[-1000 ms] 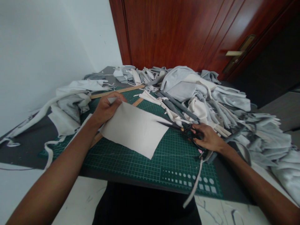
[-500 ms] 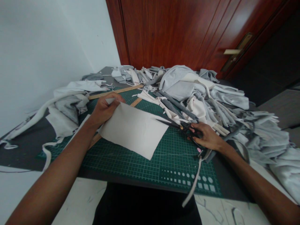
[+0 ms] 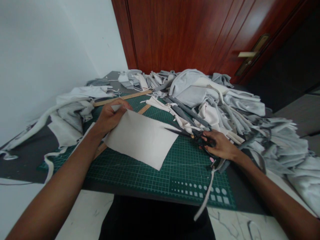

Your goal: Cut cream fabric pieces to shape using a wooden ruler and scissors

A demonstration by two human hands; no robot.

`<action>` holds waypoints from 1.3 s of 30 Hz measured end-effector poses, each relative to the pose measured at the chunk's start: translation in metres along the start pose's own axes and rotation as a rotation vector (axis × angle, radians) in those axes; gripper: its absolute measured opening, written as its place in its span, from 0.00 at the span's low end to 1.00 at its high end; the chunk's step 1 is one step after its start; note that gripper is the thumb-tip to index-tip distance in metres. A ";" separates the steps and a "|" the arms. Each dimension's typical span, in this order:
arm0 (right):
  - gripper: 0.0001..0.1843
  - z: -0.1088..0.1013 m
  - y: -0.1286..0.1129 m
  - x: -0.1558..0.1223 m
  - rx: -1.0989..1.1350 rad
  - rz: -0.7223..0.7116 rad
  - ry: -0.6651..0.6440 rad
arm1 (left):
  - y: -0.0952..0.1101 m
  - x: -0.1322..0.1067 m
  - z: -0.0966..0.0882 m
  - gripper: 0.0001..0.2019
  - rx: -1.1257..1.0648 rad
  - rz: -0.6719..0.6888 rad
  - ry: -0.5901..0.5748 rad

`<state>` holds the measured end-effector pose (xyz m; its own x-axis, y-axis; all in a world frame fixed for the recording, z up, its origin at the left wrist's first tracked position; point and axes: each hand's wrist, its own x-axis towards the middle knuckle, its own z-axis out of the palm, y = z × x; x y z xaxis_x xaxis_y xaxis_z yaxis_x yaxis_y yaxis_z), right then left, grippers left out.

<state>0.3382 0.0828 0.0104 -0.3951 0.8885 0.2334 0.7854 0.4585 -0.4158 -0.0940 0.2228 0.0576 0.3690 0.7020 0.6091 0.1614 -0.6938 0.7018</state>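
My left hand (image 3: 112, 115) pinches the upper left corner of a whitish, four-sided piece of fabric (image 3: 141, 138), holding it tilted over the green cutting mat (image 3: 190, 163). In my right hand (image 3: 220, 145) is a pair of black scissors (image 3: 193, 136), fingers through the handles. The blades point left and lie along the fabric's upper right edge, a pale strip next to them. Whether the blades are closed around cloth I cannot tell. A thin whitish strip (image 3: 207, 196) hangs below my right hand past the table's front edge.
Heaped grey and white fabric (image 3: 188, 95) covers the back and right of the table. More scraps (image 3: 72, 116) lie at the left. A wooden ruler (image 3: 125, 97) rests across the mat's far edge. Behind stands a brown door (image 3: 175, 33); a white wall (image 3: 62, 43) rises at left.
Almost nothing differs. The scissor blades sit slightly further left along the fabric's upper edge, while the view has shifted a little; both hands keep their hold.
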 end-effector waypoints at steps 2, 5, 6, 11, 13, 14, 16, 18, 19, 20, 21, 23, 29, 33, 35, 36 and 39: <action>0.09 0.000 0.001 0.000 0.008 -0.013 0.007 | 0.001 0.000 0.000 0.19 -0.005 -0.012 0.002; 0.10 0.000 0.003 -0.001 0.019 -0.025 0.019 | 0.000 -0.001 0.000 0.19 0.001 -0.021 0.009; 0.10 0.001 0.004 -0.002 0.020 -0.027 0.021 | 0.000 -0.001 0.000 0.19 0.004 -0.018 0.011; 0.11 0.001 0.007 -0.003 0.010 -0.047 0.015 | -0.002 0.000 -0.001 0.18 -0.007 -0.004 0.007; 0.11 0.001 0.007 -0.003 0.006 -0.053 0.016 | -0.003 0.000 -0.001 0.18 -0.019 0.004 0.005; 0.11 0.001 0.008 -0.003 0.005 -0.053 0.015 | -0.003 0.000 -0.001 0.18 -0.023 0.004 0.005; 0.12 0.002 0.009 -0.004 0.004 -0.054 0.014 | -0.004 0.000 -0.001 0.17 -0.026 -0.002 0.004; 0.12 0.002 0.009 -0.004 0.005 -0.055 0.012 | -0.004 0.000 -0.001 0.17 -0.023 -0.010 0.004; 0.12 0.002 0.010 -0.005 0.006 -0.056 0.012 | -0.004 0.000 -0.001 0.17 -0.024 -0.011 0.005; 0.12 0.002 0.010 -0.005 0.007 -0.056 0.012 | -0.003 0.000 -0.002 0.17 -0.027 -0.008 0.003; 0.12 0.002 0.010 -0.006 0.010 -0.056 0.010 | -0.003 0.000 -0.002 0.17 -0.027 -0.004 0.001; 0.13 0.002 0.010 -0.006 0.018 -0.057 0.007 | -0.003 0.000 -0.002 0.17 -0.026 -0.005 0.004; 0.16 0.001 0.009 -0.005 0.031 -0.032 -0.003 | -0.003 -0.001 -0.002 0.18 -0.010 -0.026 0.028; 0.17 0.001 0.009 -0.005 0.018 -0.022 -0.017 | -0.005 -0.001 -0.004 0.17 -0.005 -0.023 0.042; 0.18 0.001 0.009 -0.006 0.017 -0.022 -0.020 | -0.007 -0.001 -0.005 0.17 0.008 -0.011 0.047; 0.18 0.001 0.009 -0.006 0.018 -0.022 -0.022 | -0.007 -0.001 -0.005 0.17 0.016 -0.003 0.049; 0.18 0.001 0.009 -0.006 0.017 -0.015 -0.026 | -0.007 -0.001 -0.006 0.15 0.026 0.017 0.047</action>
<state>0.3472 0.0813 0.0044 -0.4190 0.8818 0.2167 0.7716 0.4715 -0.4270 -0.1009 0.2285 0.0544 0.3291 0.6962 0.6380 0.1796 -0.7095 0.6815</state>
